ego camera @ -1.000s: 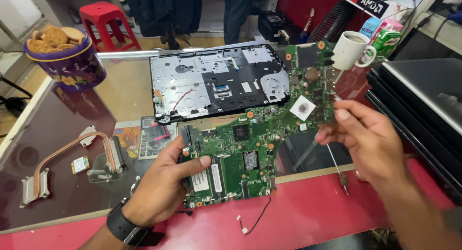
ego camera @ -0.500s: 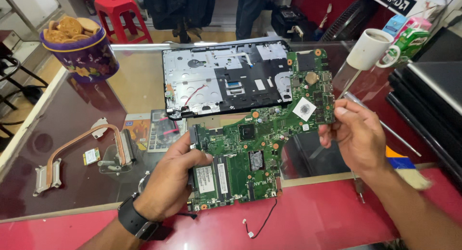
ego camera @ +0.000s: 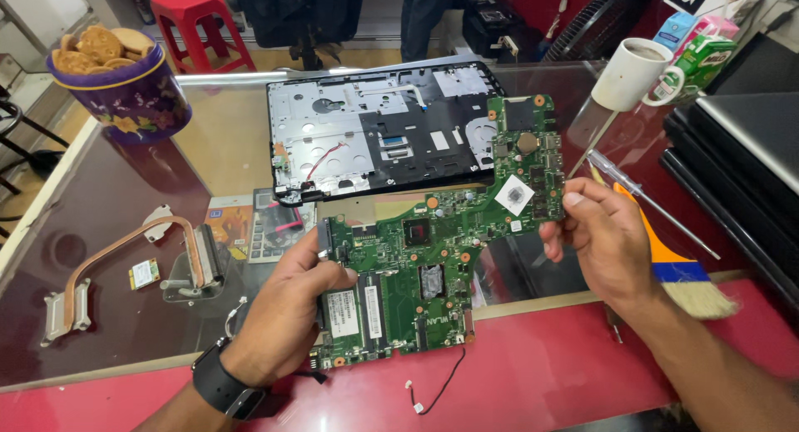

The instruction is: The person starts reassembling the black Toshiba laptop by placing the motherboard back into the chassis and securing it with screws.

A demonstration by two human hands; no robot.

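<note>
**You hold the green board in both hands**

You are holding a big green circuit board [ego camera: 441,257] up over the table [ego camera: 125,232]. It sits in the middle of the frame and tilts, with its far end up toward the right.

Your left hand [ego camera: 287,315] grips the lower left end of the board. Your thumb lies on top, near the silver sticker part, and your fingers curl under. You wear a black watch [ego camera: 225,388] on that wrist.

Your right hand [ego camera: 603,232] pinches the upper right edge of the board. Your fingertips touch the side near the small white square.

Behind the board, in the upper middle of the frame, lies the open black laptop shell [ego camera: 374,136]. It rests flat on the glass, and the far end of the board overlaps its right side.

At the left of the frame lies a copper pipe cooler [ego camera: 125,261] with metal ends. A little green card [ego camera: 144,274] lies just beside it.

In the upper left stands a purple bowl [ego camera: 125,99] full of cookies. In the upper right stands a white mug [ego camera: 628,74].

Just to the right of your right hand lie a brush [ego camera: 674,265] with an orange and blue handle and a screwdriver [ego camera: 649,201]. A thin black wire [ego camera: 437,390] lies on the red part of the table, below the board.
</note>
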